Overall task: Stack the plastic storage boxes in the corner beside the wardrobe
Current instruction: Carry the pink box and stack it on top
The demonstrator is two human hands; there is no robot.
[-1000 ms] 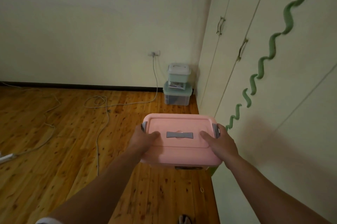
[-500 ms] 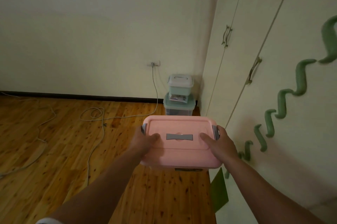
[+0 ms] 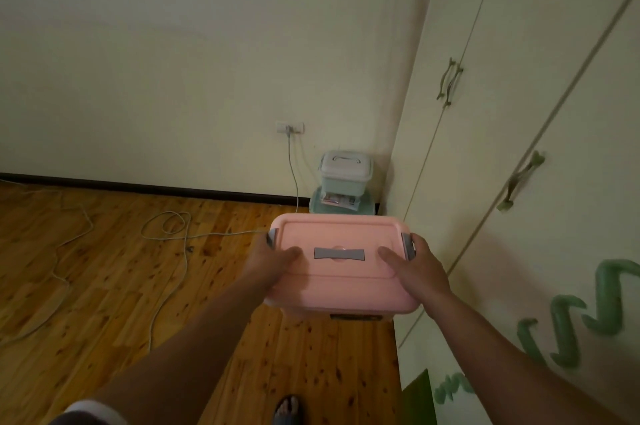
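1. Above the wooden floor (image 3: 104,286), the left hand (image 3: 273,263) and right hand (image 3: 415,269) grip the short ends of the pink box (image 3: 341,286), thumbs on its lid.
2. Its right edge hangs just beside the wardrobe (image 3: 485,182).
3. In the corner ahead, a small box (image 3: 346,170) sits on a green box (image 3: 367,208).
4. A loose cable (image 3: 173,234) crosses the boards to the left.

Bare forearms (image 3: 194,338), white sleeve edge (image 3: 93,411) at left arm, open-toed sandal (image 3: 287,410)

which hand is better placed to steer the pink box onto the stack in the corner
Left, probably: the left hand and right hand both grip the pink box, but the right is close beside the wardrobe, while the left has open wooden floor beside it.
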